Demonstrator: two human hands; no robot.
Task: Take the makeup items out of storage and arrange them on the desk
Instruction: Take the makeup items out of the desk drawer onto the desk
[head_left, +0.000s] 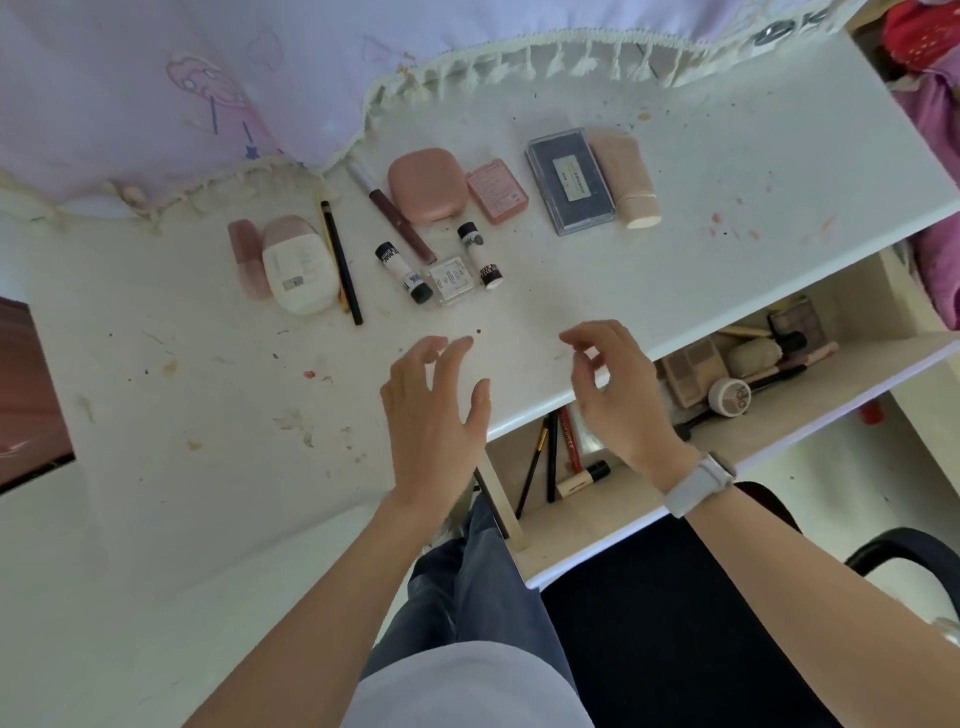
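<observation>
Makeup items (426, 228) laid flat, rowed on desk (727, 171)

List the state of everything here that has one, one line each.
Left hand: open, empty, over the desk edge.
Right hand: open, empty, fingers loosely curled.
White pull-out drawer: open, makeup still inside.
Rounded pink compact case: closed, flat on the white desk.
Dark rectangular palette: closed.
Beige tube: capped, lying down.

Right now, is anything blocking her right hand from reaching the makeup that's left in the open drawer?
Nothing visible does. The right hand hovers open at the desk front edge, directly above the open drawer. The round compact and pencils lie uncovered below it.
</observation>
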